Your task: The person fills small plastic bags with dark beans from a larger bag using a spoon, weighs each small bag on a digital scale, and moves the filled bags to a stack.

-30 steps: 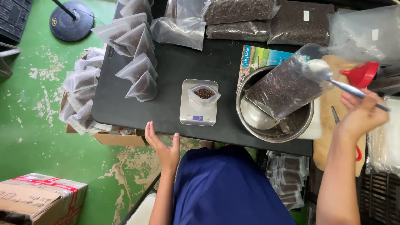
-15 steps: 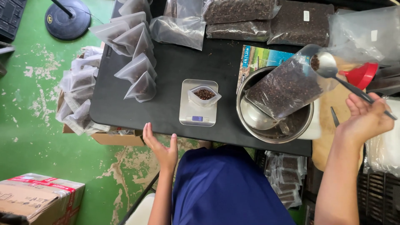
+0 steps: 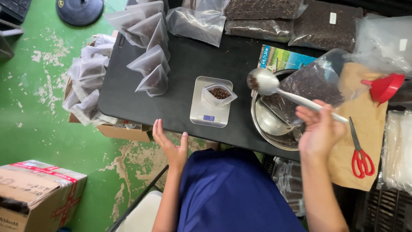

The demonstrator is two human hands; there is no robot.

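The right hand grips the handle of a metal spoon carrying a few dark grains, its bowl raised between the steel mixing bowl and the small open pouch standing on the grey scale; the left hand lies open and empty against the near edge of the black table. The pouch mouth is narrow and nothing steadies it, so I judge a tilted spoon could scatter grains onto the scale or tip the pouch. Further back lie filled pouches and big bags.
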